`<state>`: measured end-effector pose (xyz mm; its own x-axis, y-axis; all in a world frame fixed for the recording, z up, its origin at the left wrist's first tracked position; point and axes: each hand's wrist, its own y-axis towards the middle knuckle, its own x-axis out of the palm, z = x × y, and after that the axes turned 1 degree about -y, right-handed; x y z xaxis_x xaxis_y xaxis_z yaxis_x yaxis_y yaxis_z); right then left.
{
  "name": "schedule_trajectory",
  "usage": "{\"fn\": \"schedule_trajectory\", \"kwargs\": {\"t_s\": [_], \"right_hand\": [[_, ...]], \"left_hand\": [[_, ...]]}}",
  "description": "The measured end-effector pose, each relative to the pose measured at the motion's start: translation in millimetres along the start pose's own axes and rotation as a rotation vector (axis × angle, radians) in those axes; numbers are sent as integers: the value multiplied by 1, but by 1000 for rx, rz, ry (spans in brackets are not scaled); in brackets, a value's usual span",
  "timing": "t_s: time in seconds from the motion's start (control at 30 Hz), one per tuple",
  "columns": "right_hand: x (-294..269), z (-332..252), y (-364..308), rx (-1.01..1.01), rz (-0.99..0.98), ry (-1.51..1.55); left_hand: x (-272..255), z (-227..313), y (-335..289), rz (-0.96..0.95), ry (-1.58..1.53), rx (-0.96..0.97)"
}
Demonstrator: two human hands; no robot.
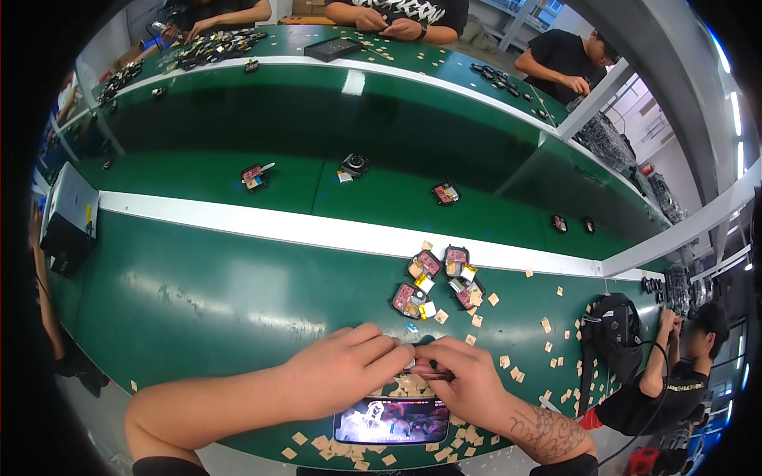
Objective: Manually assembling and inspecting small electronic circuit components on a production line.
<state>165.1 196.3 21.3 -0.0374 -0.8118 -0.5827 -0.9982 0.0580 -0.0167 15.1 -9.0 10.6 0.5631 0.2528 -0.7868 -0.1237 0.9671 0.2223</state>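
My right hand (468, 376) pinches dark part (436, 377); left hand (343, 366): can't tell hold. Slack grip could drop part among tan squares (504, 362).

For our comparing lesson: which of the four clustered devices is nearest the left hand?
The front-left device; the other three devices sit farther back or rightward.

Tabletop (182, 309) was dk grn, rail (357, 231) wht, PCBs (429, 261) red in blk casings (456, 250), squares (493, 299) tan, co-worker's shirt (407, 12) blk w/ wht pattern.
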Motion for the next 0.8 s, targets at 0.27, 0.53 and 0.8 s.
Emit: {"fn": "schedule_trajectory", "kwargs": {"t_s": [0.27, 0.53, 0.8], "right_hand": [[7, 3, -3, -35, 9, -58], [3, -6, 5, -28, 21, -74], [-5, -22, 18, 62, 163, 77]], "left_hand": [[2, 5, 0, 57, 1, 6], [7, 4, -2, 68, 6, 31], [-6, 3, 4, 131, 0, 94]]}}
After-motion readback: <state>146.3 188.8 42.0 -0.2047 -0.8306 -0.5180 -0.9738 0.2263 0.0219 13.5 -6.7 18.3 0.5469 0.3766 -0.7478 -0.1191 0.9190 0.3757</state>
